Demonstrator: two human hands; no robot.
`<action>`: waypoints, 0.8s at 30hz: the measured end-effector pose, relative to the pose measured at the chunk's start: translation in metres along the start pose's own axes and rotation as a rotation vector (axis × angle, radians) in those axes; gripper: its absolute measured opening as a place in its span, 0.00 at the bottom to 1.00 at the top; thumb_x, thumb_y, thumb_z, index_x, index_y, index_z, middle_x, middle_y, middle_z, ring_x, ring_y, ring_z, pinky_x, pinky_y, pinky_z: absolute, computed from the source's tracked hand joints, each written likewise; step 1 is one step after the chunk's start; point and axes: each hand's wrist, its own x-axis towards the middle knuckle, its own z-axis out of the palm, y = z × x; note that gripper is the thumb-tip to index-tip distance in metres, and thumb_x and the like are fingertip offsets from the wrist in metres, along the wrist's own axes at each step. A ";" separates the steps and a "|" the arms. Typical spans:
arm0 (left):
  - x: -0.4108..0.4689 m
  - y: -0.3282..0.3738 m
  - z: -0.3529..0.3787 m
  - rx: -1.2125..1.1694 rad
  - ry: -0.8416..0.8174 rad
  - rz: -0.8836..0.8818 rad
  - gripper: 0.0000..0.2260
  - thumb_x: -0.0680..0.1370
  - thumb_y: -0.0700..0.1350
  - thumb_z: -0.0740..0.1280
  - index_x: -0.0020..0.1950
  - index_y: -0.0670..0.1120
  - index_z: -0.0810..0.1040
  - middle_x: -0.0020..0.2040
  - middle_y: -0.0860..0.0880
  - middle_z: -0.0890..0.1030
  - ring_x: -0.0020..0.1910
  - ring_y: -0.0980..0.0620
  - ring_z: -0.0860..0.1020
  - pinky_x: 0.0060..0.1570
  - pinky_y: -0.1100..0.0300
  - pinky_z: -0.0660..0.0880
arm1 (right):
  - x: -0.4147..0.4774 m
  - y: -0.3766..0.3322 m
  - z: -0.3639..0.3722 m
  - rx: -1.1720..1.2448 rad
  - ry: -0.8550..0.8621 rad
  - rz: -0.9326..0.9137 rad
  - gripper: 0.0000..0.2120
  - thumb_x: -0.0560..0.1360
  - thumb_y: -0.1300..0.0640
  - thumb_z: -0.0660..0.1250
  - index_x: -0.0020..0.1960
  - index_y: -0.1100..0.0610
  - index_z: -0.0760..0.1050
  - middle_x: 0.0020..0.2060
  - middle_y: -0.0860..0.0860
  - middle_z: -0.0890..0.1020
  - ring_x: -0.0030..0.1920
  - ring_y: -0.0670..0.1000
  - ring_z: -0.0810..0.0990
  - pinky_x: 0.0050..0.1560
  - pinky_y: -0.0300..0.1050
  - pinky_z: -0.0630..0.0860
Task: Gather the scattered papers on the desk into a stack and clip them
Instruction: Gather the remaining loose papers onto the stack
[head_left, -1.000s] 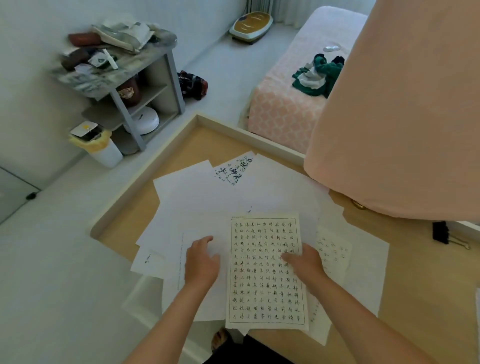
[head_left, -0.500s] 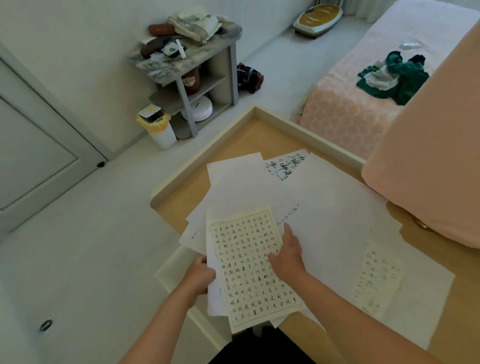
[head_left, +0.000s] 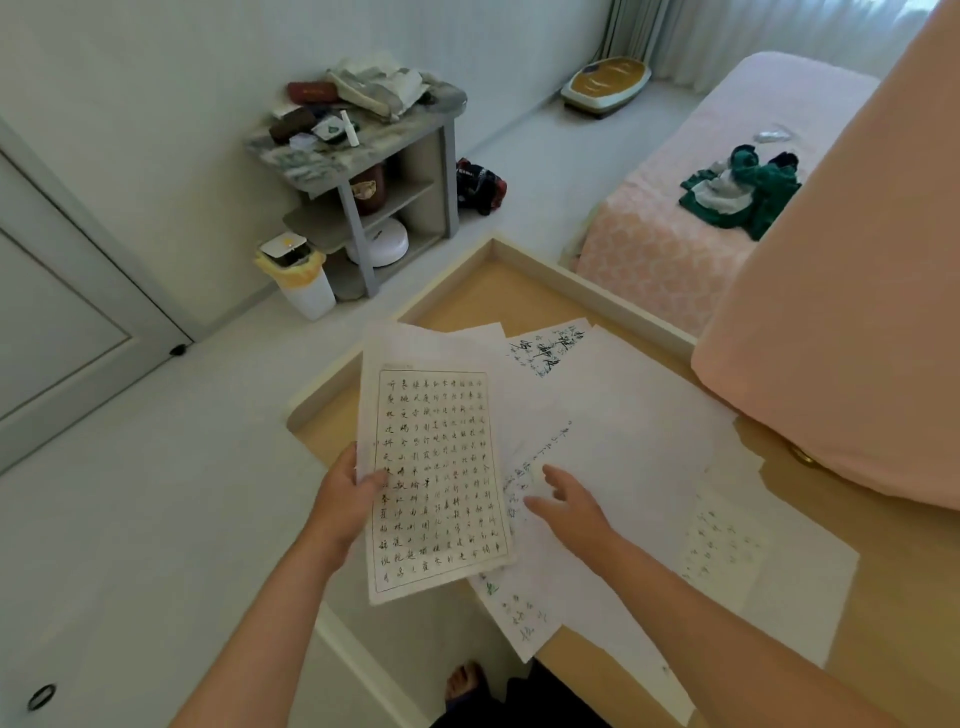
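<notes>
My left hand (head_left: 347, 500) grips the left edge of a small bundle of papers lifted off the desk; its top sheet (head_left: 436, 478) is a grid page full of handwritten characters. My right hand (head_left: 569, 501) hovers open just right of that bundle, fingers spread over the loose white sheets (head_left: 639, 441) that still lie overlapping on the wooden desk (head_left: 483, 291). One sheet with bold black brush writing (head_left: 550, 348) lies at the back. Another sheet with faint writing (head_left: 722, 540) lies at the right. No clip is in view.
A large pink cushion-like shape (head_left: 852, 312) overhangs the desk's right side. The desk has a raised pale rim (head_left: 592, 291). On the floor stand a grey shelf unit (head_left: 374, 171) and a small bin (head_left: 301, 275). A pink bed (head_left: 675, 218) lies beyond.
My left hand has lifted the grid page with sheets beneath it up and to the left. My right hand has let go of it and now hovers over the loose sheets.
</notes>
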 end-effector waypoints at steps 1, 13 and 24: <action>0.001 0.008 -0.003 -0.069 -0.036 -0.003 0.15 0.80 0.37 0.63 0.62 0.55 0.75 0.55 0.53 0.84 0.54 0.48 0.82 0.55 0.44 0.78 | -0.001 -0.009 -0.008 0.140 -0.019 0.023 0.37 0.74 0.46 0.71 0.78 0.52 0.61 0.71 0.51 0.71 0.70 0.53 0.71 0.67 0.52 0.70; 0.010 -0.010 0.136 0.303 -0.344 -0.031 0.10 0.80 0.42 0.63 0.61 0.49 0.75 0.56 0.51 0.81 0.52 0.52 0.81 0.50 0.54 0.79 | -0.026 0.025 -0.097 0.251 0.184 0.228 0.18 0.71 0.61 0.77 0.59 0.59 0.79 0.53 0.53 0.85 0.51 0.54 0.84 0.56 0.52 0.80; 0.033 -0.053 0.193 0.995 -0.261 0.169 0.38 0.74 0.52 0.70 0.78 0.47 0.54 0.76 0.46 0.59 0.75 0.43 0.56 0.70 0.46 0.64 | -0.024 0.090 -0.093 0.422 0.719 0.495 0.26 0.67 0.55 0.73 0.64 0.45 0.71 0.57 0.51 0.77 0.58 0.57 0.74 0.54 0.55 0.79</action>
